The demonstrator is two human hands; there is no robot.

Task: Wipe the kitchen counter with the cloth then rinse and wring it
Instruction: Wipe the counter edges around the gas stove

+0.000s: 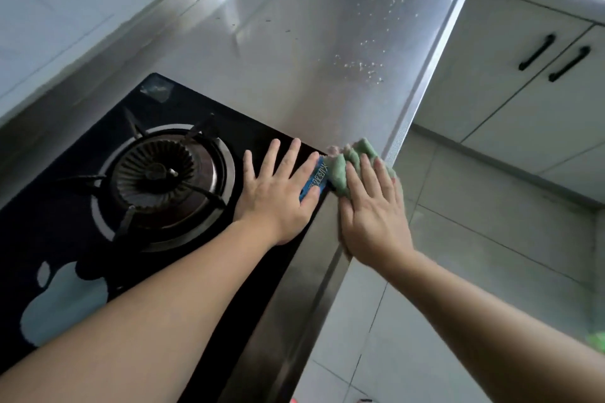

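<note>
Where the black glass hob (183,173) meets the steel counter (294,52), we see a blue label (315,180) with white characters stuck at the hob's right corner; the writing is too blurred and half covered for us to read. Our left hand (278,196) lies flat on the hob glass just right of the burner (160,177), palm down, fingers spread apart and gripping nothing, the little finger across the label. Our right hand (373,213) is just right of the hob, at the counter's front edge, palm down with fingers extended over the green cloth (347,167), pressing it to the steel rather than closing around it. The cloth bunches out beyond the fingertips, touching the hob's corner. Farther along the counter from the hob, pale droplets or crumbs (366,67) are scattered. Both forearms reach in from below, bare.
</note>
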